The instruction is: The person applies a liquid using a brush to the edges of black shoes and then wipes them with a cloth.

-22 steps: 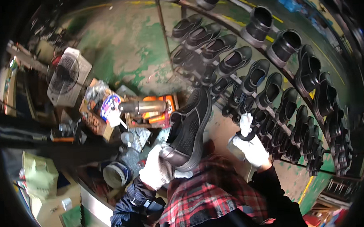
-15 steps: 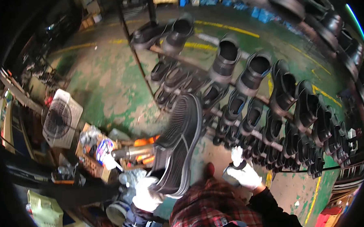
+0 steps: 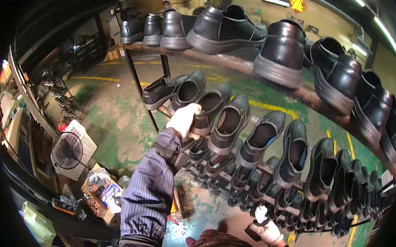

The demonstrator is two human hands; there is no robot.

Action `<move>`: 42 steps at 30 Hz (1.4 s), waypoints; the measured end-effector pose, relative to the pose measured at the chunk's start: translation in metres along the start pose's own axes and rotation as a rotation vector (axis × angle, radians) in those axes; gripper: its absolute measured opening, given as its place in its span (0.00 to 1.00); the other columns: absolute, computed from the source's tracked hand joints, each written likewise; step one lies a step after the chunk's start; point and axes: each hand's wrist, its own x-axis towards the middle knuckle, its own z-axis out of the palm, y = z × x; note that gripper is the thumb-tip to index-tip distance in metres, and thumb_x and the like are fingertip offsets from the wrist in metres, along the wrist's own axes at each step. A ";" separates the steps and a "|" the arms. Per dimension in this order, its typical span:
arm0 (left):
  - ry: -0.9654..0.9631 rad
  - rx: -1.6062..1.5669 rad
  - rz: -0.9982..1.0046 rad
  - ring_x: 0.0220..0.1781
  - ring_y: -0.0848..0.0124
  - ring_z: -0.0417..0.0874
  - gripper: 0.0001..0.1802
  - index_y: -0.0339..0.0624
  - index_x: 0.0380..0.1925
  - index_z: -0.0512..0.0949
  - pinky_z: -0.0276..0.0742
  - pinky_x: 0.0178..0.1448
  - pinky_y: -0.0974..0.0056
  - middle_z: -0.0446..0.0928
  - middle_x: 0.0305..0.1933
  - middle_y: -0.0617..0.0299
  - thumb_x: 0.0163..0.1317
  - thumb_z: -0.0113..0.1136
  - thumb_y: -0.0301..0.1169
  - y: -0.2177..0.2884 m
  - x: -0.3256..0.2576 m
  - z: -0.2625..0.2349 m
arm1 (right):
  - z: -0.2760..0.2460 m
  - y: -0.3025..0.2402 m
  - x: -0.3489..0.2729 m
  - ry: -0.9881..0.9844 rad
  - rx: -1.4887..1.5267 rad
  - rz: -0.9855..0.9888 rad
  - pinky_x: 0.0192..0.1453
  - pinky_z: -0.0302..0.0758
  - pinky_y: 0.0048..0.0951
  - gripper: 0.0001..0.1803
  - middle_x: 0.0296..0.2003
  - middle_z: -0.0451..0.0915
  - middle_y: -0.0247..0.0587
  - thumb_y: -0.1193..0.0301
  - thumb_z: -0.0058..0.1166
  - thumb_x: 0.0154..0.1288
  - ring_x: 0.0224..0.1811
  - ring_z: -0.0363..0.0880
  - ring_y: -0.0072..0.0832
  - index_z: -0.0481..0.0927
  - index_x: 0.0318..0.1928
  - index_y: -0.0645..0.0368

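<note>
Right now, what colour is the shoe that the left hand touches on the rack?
Black, seen in the head view: the shoe under the white-gloved left hand.

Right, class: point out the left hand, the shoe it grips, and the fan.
left hand [image 3: 183, 119], head view, back of glove.
shoe [image 3: 208, 109], head view, black upper near opening.
fan [image 3: 67, 151], head view, round grille.

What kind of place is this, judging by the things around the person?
Probably a shoe factory or workshop. A long metal rack holds rows of black shoes; the gloved left hand grips one. The green floor has yellow lines, and a fan stands beside cluttered boxes.
</note>
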 end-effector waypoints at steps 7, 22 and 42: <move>0.443 1.456 0.576 0.37 0.46 0.83 0.18 0.39 0.34 0.79 0.77 0.45 0.48 0.81 0.28 0.49 0.65 0.48 0.42 0.030 -0.003 -0.008 | -0.031 -0.032 -0.023 0.208 0.331 0.525 0.18 0.54 0.22 0.14 0.14 0.67 0.23 0.68 0.55 0.67 0.14 0.61 0.14 0.74 0.22 0.51; 0.613 1.335 0.307 0.52 0.47 0.80 0.17 0.38 0.44 0.80 0.75 0.56 0.52 0.80 0.46 0.41 0.55 0.51 0.30 0.014 0.123 -0.095 | -0.019 0.016 -0.029 0.247 0.411 0.610 0.17 0.55 0.21 0.17 0.14 0.70 0.26 0.66 0.54 0.69 0.12 0.62 0.16 0.75 0.20 0.53; -0.257 1.120 1.298 0.51 0.52 0.76 0.23 0.40 0.38 0.78 0.75 0.54 0.52 0.77 0.49 0.53 0.37 0.68 0.32 -0.011 -0.009 0.017 | 0.005 0.018 -0.001 0.051 -0.061 0.570 0.27 0.72 0.27 0.17 0.24 0.81 0.34 0.57 0.64 0.61 0.24 0.77 0.20 0.84 0.35 0.59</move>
